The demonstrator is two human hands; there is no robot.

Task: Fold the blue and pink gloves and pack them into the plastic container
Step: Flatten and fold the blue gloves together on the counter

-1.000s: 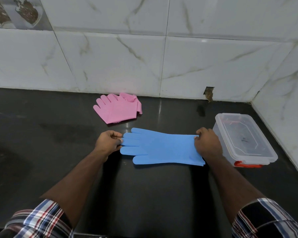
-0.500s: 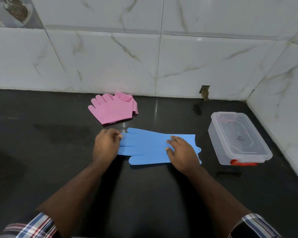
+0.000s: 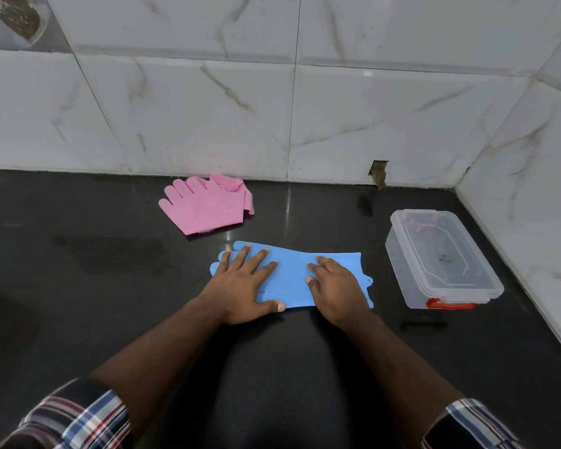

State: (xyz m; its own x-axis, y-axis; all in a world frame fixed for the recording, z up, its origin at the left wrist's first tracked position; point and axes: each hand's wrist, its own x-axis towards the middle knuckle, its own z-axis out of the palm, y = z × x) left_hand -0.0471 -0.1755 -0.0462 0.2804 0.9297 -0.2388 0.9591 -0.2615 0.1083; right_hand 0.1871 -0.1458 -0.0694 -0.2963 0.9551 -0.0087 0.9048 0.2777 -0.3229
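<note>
Both hands are pressing flat, nothing pinched: left hand point(image 3: 240, 286) is spreading wide over the finger end of the one blue glove point(image 3: 292, 273), right hand point(image 3: 336, 286) is lying on its cuff end. One pink glove pile point(image 3: 204, 207) is sitting by the wall. One lidded plastic container point(image 3: 441, 260) is waiting just right.

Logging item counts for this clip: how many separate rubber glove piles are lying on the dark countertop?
2. The blue rubber gloves lie flat at centre under the left hand and right hand. The pink rubber gloves lie near the wall. Stacked layers hide the exact glove count.
</note>
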